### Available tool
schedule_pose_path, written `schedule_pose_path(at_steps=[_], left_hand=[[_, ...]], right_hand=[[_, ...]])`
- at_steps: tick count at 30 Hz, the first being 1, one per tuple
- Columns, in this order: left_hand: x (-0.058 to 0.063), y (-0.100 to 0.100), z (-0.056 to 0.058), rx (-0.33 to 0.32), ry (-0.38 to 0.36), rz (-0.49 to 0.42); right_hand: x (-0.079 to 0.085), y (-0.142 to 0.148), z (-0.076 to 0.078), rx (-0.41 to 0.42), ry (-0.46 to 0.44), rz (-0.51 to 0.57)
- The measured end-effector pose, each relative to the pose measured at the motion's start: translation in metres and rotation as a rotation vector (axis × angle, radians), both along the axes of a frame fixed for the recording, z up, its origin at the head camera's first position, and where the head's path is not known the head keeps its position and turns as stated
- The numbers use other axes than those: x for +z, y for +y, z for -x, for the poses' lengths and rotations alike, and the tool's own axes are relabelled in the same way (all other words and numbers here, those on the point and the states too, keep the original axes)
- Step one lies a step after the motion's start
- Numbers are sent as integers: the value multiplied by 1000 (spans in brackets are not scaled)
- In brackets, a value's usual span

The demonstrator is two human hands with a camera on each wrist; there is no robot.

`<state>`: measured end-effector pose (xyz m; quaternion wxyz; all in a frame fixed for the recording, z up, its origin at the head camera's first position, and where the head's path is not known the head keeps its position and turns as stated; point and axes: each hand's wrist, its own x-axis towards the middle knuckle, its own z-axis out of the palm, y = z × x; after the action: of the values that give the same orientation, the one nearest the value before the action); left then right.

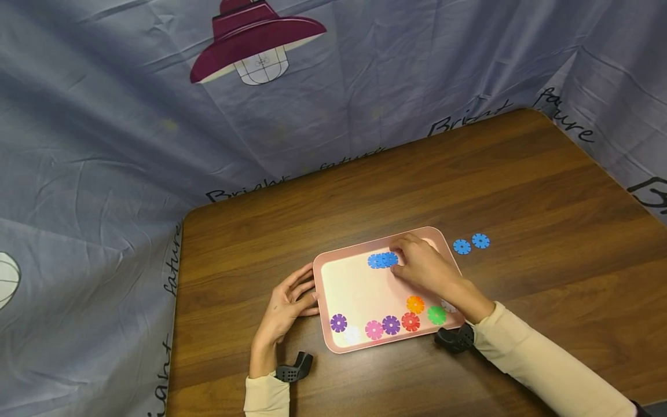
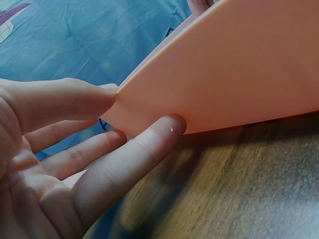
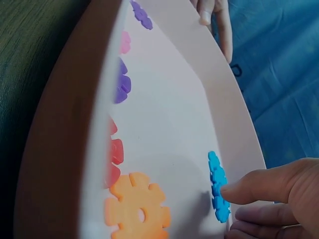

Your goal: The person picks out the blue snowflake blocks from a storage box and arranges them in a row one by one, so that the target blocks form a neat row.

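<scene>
Several blue snowflake discs [image 1: 378, 260] lie overlapped in a short row near the far wall of a pink tray [image 1: 359, 292]. At the right end of that row, my right hand [image 1: 424, 263] pinches a blue disc between thumb and fingers; the right wrist view shows the thumb against the blue pieces [image 3: 217, 181]. My left hand [image 1: 283, 304] is at the tray's left end. Its fairly straight fingers touch the outer wall [image 2: 214, 74] in the left wrist view. Part of the tray's right side is hidden under my right hand and forearm.
Along the tray's near side lie purple [image 1: 339, 323], white [image 1: 352, 334], pink [image 1: 373, 330], red [image 1: 410, 322], orange [image 1: 415, 304] and green [image 1: 436, 315] discs. Two blue discs [image 1: 471, 244] rest on the wooden table [image 1: 547, 231] right of the tray. A curtain [image 1: 391, 69] hangs behind.
</scene>
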<state>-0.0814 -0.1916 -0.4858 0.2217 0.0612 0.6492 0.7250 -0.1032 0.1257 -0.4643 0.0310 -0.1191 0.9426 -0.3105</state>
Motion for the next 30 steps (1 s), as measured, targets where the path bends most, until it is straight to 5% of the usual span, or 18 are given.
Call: schedule_pose_path(at_steps=[30], left_hand=[[1, 1, 0, 25, -24, 18]], right_hand=[[-5, -3, 2, 15, 25, -22]])
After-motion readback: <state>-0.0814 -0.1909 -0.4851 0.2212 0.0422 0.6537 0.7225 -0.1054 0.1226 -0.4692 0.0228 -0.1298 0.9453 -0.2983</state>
